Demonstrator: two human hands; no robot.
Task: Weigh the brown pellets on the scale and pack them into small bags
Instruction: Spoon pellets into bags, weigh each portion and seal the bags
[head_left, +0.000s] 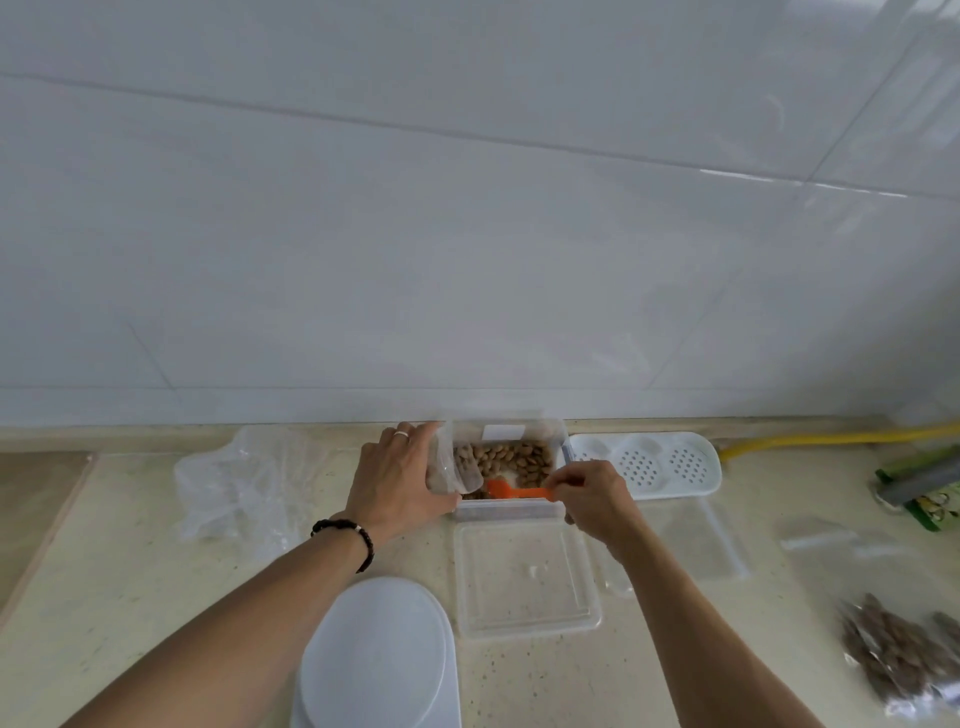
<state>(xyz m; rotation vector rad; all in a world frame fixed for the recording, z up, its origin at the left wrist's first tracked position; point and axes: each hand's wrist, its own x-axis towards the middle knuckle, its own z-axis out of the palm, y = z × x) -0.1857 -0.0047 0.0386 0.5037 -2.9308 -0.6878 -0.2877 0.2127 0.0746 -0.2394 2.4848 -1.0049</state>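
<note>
A clear plastic box (511, 509) by the wall holds brown pellets (514, 457). My left hand (400, 480) grips a small clear bag (451, 467) at the box's left end, its mouth turned toward the pellets, with a few pellets inside. My right hand (592, 493) pinches the handle of an orange scoop (511, 490) whose bowl lies in the box near the bag's mouth. A white oval scale (376, 657) stands near the front edge, between my forearms. Filled bags of pellets (893, 654) lie at the far right.
The box's clear lid (524, 582) lies flat in front of it. A white perforated tray (649, 462) sits right of the box. Crumpled clear plastic (234, 483) lies at left, empty zip bags (821, 540) at right, a green packet (930, 499) and yellow hose (831, 439) beyond.
</note>
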